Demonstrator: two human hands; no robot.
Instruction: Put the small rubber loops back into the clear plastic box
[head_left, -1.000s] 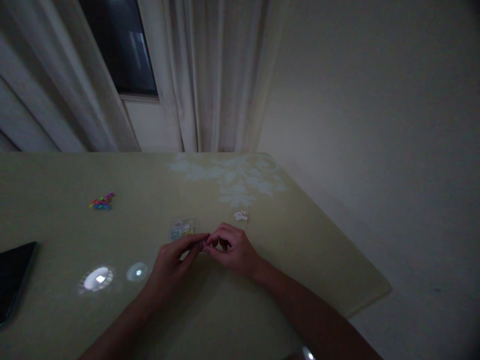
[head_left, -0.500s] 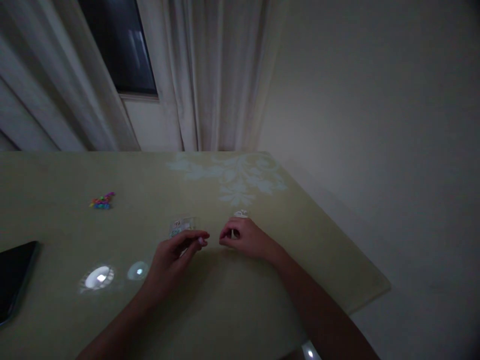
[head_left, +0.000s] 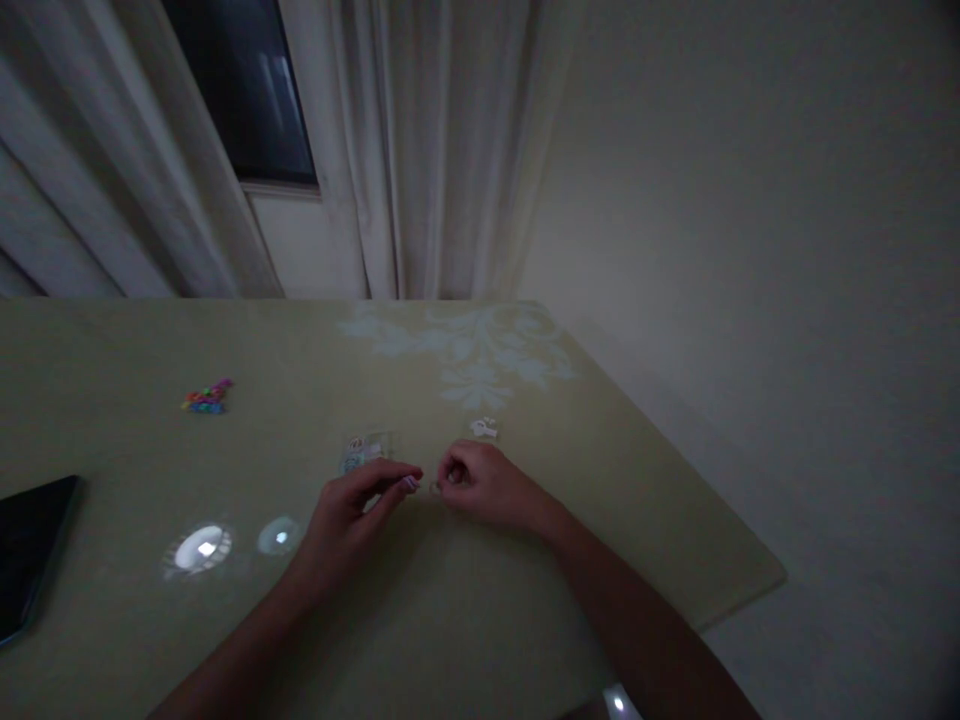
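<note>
Thumb and forefinger of my left hand [head_left: 360, 505] pinch a small whitish piece [head_left: 410, 484] near the middle of the table. Facing it across a narrow gap, my right hand [head_left: 487, 485] has its fingers pressed together, with a tiny ring-like item [head_left: 435, 487] at their tips, too small to name surely. Partly hidden behind my left hand lies a clear plastic box [head_left: 375, 443] with small items in it. Small white pieces [head_left: 484, 428] rest on the table just beyond my right hand.
A pile of colourful small pieces [head_left: 206, 398] lies at the left on the pale table [head_left: 450, 620]. A dark tablet-like device [head_left: 34, 550] is at the left edge. Curtains [head_left: 420, 150] hang behind the table, and a wall [head_left: 750, 250] stands to the right.
My right fingers have closed more tightly, and a tiny ring-like item now shows at their tips. The white pieces beyond my right hand are more exposed.
</note>
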